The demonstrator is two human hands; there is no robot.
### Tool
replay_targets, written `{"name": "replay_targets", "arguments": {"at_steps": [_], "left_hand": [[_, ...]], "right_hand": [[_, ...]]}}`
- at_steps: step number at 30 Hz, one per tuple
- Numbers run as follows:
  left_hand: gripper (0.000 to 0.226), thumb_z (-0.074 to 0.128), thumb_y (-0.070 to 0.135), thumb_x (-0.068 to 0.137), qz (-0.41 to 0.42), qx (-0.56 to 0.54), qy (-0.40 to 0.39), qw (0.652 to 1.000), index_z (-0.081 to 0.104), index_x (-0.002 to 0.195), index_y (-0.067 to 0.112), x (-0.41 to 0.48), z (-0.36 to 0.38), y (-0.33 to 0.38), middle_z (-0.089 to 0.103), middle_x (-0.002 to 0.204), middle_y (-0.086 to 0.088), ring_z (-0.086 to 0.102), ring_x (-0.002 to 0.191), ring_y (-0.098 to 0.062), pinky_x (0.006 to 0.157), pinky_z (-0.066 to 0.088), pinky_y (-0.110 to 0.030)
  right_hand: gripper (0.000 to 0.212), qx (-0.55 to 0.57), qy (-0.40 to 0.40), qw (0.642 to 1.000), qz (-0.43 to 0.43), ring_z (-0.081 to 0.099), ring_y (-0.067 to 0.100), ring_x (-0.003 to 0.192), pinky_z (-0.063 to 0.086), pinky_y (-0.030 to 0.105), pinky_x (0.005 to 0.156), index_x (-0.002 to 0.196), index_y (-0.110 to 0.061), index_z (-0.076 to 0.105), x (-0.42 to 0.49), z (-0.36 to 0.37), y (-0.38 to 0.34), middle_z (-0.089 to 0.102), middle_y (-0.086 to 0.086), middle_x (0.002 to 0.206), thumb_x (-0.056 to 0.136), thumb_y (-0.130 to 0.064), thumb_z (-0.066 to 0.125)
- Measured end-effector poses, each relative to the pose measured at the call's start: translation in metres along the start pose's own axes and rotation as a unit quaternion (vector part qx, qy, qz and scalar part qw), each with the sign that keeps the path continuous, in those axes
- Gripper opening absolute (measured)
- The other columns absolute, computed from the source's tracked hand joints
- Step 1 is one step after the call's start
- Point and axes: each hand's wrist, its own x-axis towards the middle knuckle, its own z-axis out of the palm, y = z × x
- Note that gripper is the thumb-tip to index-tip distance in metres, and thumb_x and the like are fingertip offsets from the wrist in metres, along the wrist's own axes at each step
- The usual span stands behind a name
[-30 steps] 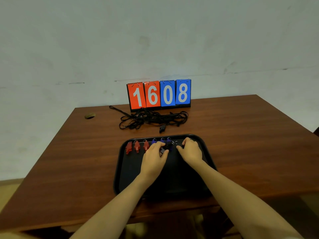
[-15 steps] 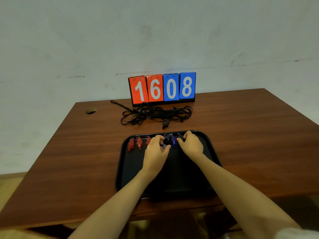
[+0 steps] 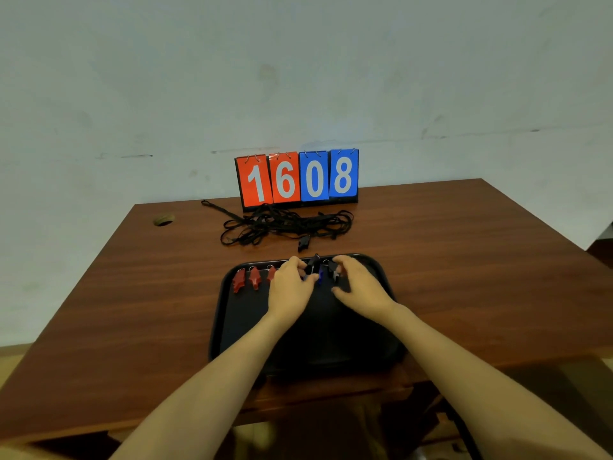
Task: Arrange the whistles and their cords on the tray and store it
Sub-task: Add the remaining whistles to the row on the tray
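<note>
A black tray [image 3: 232,330] lies at the table's near edge. Along its far rim stand three red whistles [image 3: 254,277], the third partly behind my left hand [image 3: 289,291]. Blue whistles [image 3: 319,277] and a black whistle [image 3: 311,264] sit between my two hands. My left fingertips pinch at the black whistle. My right hand [image 3: 361,290] has its fingertips on a dark whistle [image 3: 334,272] at the row's right end. A tangle of black cords [image 3: 285,225] lies on the table beyond the tray, with a black clip [image 3: 303,243] at its near side.
A flip scoreboard [image 3: 297,179] reading 1608 stands at the table's back edge against the wall. A round cable hole [image 3: 163,219] is at the back left of the wooden table [image 3: 464,260]. The floor shows below the near edge.
The view has shifted slightly. My hands stay at the far rim of the tray; the fingers have worked on the blue and black whistles, and the right hand has moved a little right.
</note>
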Motion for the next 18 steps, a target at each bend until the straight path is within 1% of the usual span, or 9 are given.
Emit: {"name": "replay_targets", "arguments": {"at_steps": [2,4,6,8,11,13,16,18], "left_hand": [[0.03,0.065,0.033,0.086,-0.008,-0.012,-0.003,1.0,0.057,0.109,0.014,-0.002,0.003,0.007,0.062,0.101,0.0,0.06,0.09,-0.015,0.076,0.05,-0.031],[0.029,0.065,0.035,0.085,-0.006,-0.018,-0.009,1.0,0.058,0.107,0.016,-0.006,0.008,0.015,0.063,0.099,0.002,0.06,0.091,-0.015,0.076,0.051,-0.032],[0.029,0.066,0.036,0.084,-0.002,-0.025,-0.018,1.0,0.059,0.105,0.017,-0.009,0.013,0.021,0.064,0.097,0.002,0.061,0.089,-0.014,0.077,0.052,-0.033],[0.03,0.066,0.036,0.084,0.006,-0.034,-0.031,0.999,0.06,0.108,0.017,-0.012,0.016,0.025,0.065,0.099,0.002,0.06,0.089,-0.013,0.08,0.051,-0.032],[0.031,0.061,0.032,0.089,0.031,-0.023,-0.06,0.997,0.063,0.115,0.016,-0.011,0.017,0.028,0.067,0.106,0.002,0.06,0.096,-0.012,0.082,0.047,-0.026],[0.028,0.054,0.029,0.094,0.049,0.013,-0.072,0.996,0.064,0.117,0.017,-0.009,0.016,0.029,0.068,0.111,0.0,0.061,0.101,-0.014,0.081,0.046,-0.026],[0.026,0.047,0.02,0.097,0.062,0.077,-0.06,0.993,0.064,0.116,0.017,0.0,0.014,0.023,0.066,0.114,-0.001,0.061,0.102,-0.018,0.083,0.051,-0.032],[0.026,0.046,0.016,0.096,0.066,0.127,-0.055,0.988,0.064,0.115,0.017,0.011,0.011,0.016,0.063,0.117,-0.004,0.059,0.104,-0.02,0.084,0.051,-0.035]], "right_hand": [[0.077,-0.001,-0.031,0.999,-0.028,0.045,0.015,0.126,0.044,0.032,0.101,0.148,-0.027,0.025,-0.01,-0.004,-0.002,0.043,-0.004,0.141,0.085,-0.029,0.068],[0.082,0.022,-0.024,0.999,-0.036,0.044,0.015,0.129,0.044,0.033,0.102,0.149,-0.031,0.021,-0.014,-0.007,-0.004,0.04,-0.004,0.146,0.084,-0.031,0.07],[0.076,0.036,-0.006,0.999,-0.036,0.044,0.016,0.13,0.044,0.035,0.103,0.148,-0.031,0.025,-0.016,-0.009,-0.006,0.041,-0.003,0.146,0.085,-0.03,0.068],[0.063,0.033,0.005,0.999,-0.034,0.046,0.018,0.128,0.044,0.036,0.103,0.145,-0.026,0.033,-0.016,-0.011,-0.006,0.044,-0.001,0.144,0.089,-0.028,0.063],[0.054,0.024,0.008,0.999,-0.022,0.05,0.019,0.122,0.044,0.034,0.102,0.141,-0.022,0.038,-0.017,-0.013,-0.004,0.047,0.002,0.139,0.091,-0.023,0.06],[0.054,0.012,0.01,1.0,-0.009,0.051,0.02,0.118,0.045,0.033,0.097,0.141,-0.021,0.038,-0.015,-0.014,-0.001,0.046,0.003,0.138,0.092,-0.019,0.058],[0.053,-0.018,0.011,1.0,0.021,0.054,0.026,0.109,0.047,0.032,0.083,0.141,-0.022,0.037,-0.008,-0.019,0.006,0.042,0.007,0.137,0.092,-0.007,0.052],[0.055,-0.032,0.003,0.998,0.047,0.052,0.03,0.11,0.048,0.037,0.086,0.139,-0.022,0.038,0.0,-0.022,0.011,0.043,0.009,0.133,0.09,0.001,0.047]]}}
